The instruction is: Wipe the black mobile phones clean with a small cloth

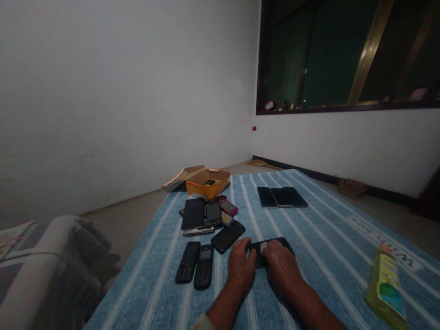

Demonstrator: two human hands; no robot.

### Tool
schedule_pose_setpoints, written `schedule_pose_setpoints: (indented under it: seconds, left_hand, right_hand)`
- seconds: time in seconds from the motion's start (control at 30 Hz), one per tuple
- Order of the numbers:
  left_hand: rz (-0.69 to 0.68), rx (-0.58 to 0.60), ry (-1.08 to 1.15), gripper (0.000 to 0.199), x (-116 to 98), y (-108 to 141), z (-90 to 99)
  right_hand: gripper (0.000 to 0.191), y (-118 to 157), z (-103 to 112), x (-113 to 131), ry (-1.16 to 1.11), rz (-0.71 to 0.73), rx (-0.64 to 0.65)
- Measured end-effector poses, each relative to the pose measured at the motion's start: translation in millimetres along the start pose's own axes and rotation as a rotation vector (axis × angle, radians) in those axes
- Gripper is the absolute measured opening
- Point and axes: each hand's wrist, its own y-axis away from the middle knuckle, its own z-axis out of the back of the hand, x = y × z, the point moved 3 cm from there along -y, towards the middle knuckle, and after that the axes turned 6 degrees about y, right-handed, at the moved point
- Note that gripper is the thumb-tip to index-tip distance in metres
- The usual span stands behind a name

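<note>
A dark flat phone [279, 243] lies across the blue striped cloth in front of me. Its left end is gripped by my left hand [241, 261], fingers and thumb curled at the edge. My right hand [282, 266] is closed over the phone's middle, pinching a small whitish piece [263, 246] against its surface; its kind is too small to tell. Just left of my hands are a black smartphone [228, 236] and two black keypad phones, one [188, 262] beside the other [204, 267].
Behind these is a pile of phones with a black tablet-like slab [193, 214] and a pink phone [228, 207]. An orange box [208, 184] stands open at the far end. Dark flat panels [288, 197] lie at right. A yellow-green bottle [386, 288] stands near right.
</note>
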Motion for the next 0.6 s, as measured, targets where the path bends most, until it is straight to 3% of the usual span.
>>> schedule_pose_setpoints:
  seconds: [0.2,0.47,0.6]
  left_hand:
    - [0.008,-0.003,0.007,0.037,0,-1,-0.4]
    - [0.023,-0.013,0.028,0.038,-3,-1,1.6]
    - [0.028,-0.027,0.026,0.036,-5,-2,2.0]
  right_hand:
    - [0.033,-4,1,-19,0.042,-0.073,-0.031]
    - [0.034,-2,-2,-2,0.034,-0.022,-0.008]
    - [0.032,-4,-1,-7,0.019,-0.028,-0.006]
